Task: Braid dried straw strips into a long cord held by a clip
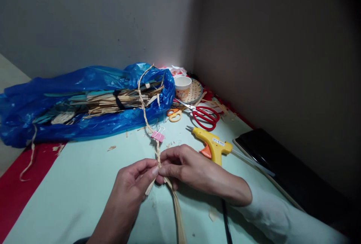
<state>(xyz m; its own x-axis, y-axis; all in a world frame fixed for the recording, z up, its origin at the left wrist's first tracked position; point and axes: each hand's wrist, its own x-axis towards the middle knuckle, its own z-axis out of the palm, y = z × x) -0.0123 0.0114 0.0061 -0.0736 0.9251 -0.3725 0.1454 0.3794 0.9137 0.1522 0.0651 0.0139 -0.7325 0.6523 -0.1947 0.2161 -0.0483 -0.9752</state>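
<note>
Straw braid (144,113) lies straight ahead of the person, on the desk (93,195), its worked end right between the two hands. Neither is nearer: left hand (134,180) meets it from the left, right hand (184,168) from the right, thumbs almost touching.

Left hand: thumb and forefinger closed in a pinch at the lower end of the plait. Right hand: likewise pinched on it, thumb on top, other fingers curled under, partly hidden.

Long axis runs away from the person. From the fingertips it goes nearly straight out to a pink binder clip (157,136), then bends leftward and climbs over the blue plastic bag (93,73), thin tip curving back right, pointing at the wall.

Loose strands (178,214) run the opposite way: the long ones toward the person, slanting slightly right from under the right hand; a short one pokes out below the left fingertips.
</note>
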